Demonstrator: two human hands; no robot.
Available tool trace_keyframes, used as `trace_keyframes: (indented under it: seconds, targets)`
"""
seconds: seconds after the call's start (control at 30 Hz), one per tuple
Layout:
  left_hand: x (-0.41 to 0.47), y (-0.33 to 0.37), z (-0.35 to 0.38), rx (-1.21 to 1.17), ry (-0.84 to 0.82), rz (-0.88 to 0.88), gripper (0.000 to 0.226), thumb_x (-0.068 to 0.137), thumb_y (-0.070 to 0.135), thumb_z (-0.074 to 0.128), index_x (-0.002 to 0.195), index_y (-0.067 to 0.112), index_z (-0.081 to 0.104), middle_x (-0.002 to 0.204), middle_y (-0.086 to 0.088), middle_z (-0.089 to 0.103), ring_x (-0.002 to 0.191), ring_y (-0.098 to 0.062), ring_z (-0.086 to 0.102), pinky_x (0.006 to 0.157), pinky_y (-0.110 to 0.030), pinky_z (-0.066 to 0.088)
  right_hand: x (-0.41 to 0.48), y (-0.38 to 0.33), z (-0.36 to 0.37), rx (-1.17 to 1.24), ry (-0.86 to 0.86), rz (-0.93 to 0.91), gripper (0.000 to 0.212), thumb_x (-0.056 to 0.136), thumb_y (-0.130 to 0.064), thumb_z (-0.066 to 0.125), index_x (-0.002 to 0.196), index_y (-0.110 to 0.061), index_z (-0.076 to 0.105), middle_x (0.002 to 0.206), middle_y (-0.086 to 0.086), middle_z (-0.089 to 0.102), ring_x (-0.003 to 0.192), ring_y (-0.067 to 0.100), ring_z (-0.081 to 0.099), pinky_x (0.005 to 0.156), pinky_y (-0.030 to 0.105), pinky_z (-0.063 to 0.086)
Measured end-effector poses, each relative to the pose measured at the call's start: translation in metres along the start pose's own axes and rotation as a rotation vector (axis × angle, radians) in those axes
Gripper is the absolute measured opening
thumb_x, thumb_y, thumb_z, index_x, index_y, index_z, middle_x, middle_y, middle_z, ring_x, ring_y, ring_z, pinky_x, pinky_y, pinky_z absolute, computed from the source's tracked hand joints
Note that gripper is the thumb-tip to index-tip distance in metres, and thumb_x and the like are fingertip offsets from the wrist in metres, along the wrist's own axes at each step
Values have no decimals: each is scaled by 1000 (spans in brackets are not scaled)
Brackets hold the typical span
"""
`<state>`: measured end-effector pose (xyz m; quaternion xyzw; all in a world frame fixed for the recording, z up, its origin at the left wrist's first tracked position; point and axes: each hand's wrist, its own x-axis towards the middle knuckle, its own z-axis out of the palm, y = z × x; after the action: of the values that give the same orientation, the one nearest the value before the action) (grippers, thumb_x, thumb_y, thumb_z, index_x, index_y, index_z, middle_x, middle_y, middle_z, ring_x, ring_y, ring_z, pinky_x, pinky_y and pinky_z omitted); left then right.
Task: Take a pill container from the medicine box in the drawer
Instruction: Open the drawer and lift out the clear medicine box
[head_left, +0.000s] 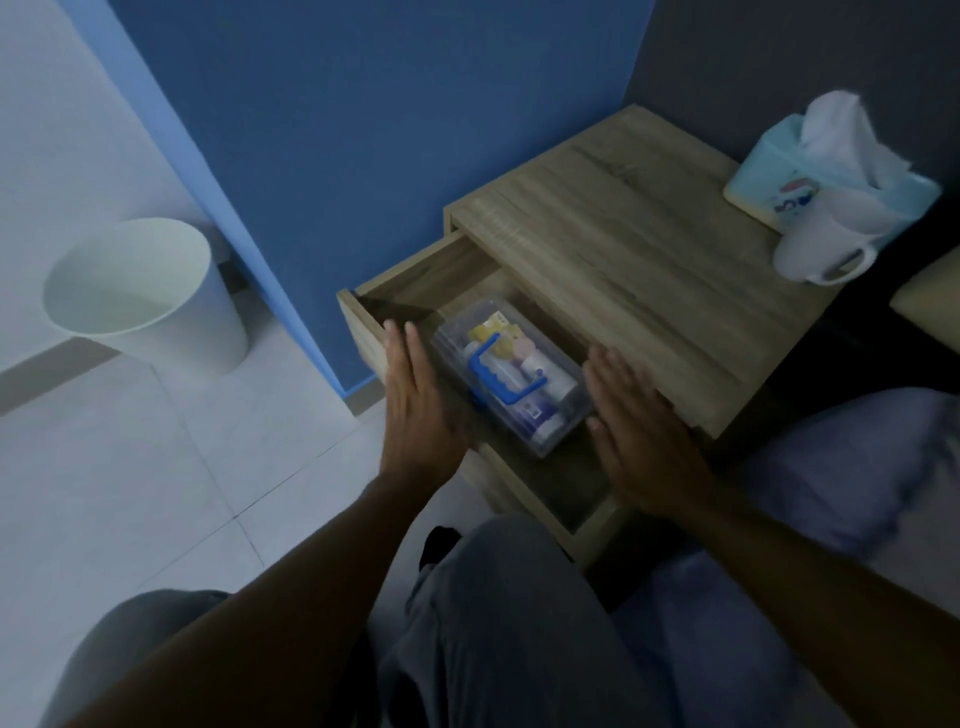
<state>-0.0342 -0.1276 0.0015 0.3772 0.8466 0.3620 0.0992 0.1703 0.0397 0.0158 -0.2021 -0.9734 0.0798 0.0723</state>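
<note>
The wooden drawer (363, 317) of the bedside table stands pulled out. Inside it lies a clear plastic medicine box (563, 410) with a blue handle (493, 374) on its closed lid; several small bottles and pill containers show through the plastic. My left hand (421, 410) is flat with fingers extended, just left of the box. My right hand (639, 431) is flat too, just right of the box, under the table's top edge. Neither hand holds anything, and I cannot tell whether they touch the box.
The bedside table top (639, 260) carries a blue tissue box (810, 171) and a white mug (826, 244) at its far right. A white waste bin (150, 296) stands on the tiled floor at left. A blue wall is behind. My knees and bedding are below.
</note>
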Motion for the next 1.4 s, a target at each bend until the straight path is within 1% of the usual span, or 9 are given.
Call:
trace_keyframes:
  seconds: [0.17,0.33,0.47,0.57,0.73,0.93,1.07,1.23,1.4]
  targets:
    - [35,6,-10,192,-178,85,92,85,21,61,156,18,4,166,-8,0,153,-24,-2,124,-49,10,28,-49,28,132,-55,27,74,97,-38,46,158,-16,10,167,3,8,154,13,-1,124,37,4]
    - [61,14,-3,132,-389,-83,96,86,18,66,157,17,0,166,-8,-3,152,-29,8,119,-48,21,61,-52,40,86,-76,159,92,88,-51,57,158,-15,9,166,10,2,153,23,-2,123,41,1]
    - [61,22,10,-154,-351,-343,87,88,12,64,156,16,9,158,-15,28,143,-32,36,111,-49,40,65,-36,49,101,-177,217,104,82,-59,62,158,-15,5,167,11,-2,154,26,-4,119,38,-4]
    - [54,25,20,-275,-357,-459,84,94,11,56,156,17,-1,145,-14,48,129,-28,53,99,-42,49,58,-23,52,174,-224,177,109,79,-58,63,158,-19,-1,167,5,-8,152,21,-11,121,39,-4]
    - [54,25,22,-383,-329,-488,81,95,7,53,156,20,2,143,-13,49,126,-25,55,89,-35,49,58,-15,53,176,-237,165,114,73,-58,66,158,-23,-2,167,2,-10,152,19,-13,123,45,1]
    - [66,23,18,-427,-173,-493,83,92,10,58,157,19,6,165,-10,11,147,-31,27,114,-52,36,57,-17,54,198,-217,214,119,66,-56,75,156,-32,1,167,-4,-8,153,20,-11,123,54,5]
    - [92,18,12,-296,-227,-504,50,98,31,51,143,14,39,144,-15,45,125,-28,54,98,-43,51,52,-23,54,196,-188,282,119,65,-59,76,155,-40,1,165,3,-16,151,24,-16,122,50,4]
    - [108,8,15,-281,-317,-564,45,98,41,49,132,11,49,125,-15,58,112,-27,61,87,-39,55,47,-42,58,207,-166,498,122,59,-61,80,146,-59,-5,160,5,-8,146,37,5,111,56,31]
    - [108,9,13,-254,-280,-559,35,98,39,50,117,10,57,109,-12,64,90,-18,64,63,-26,49,45,-45,48,232,-166,519,118,61,-51,84,148,-56,4,155,6,7,138,31,21,103,49,44]
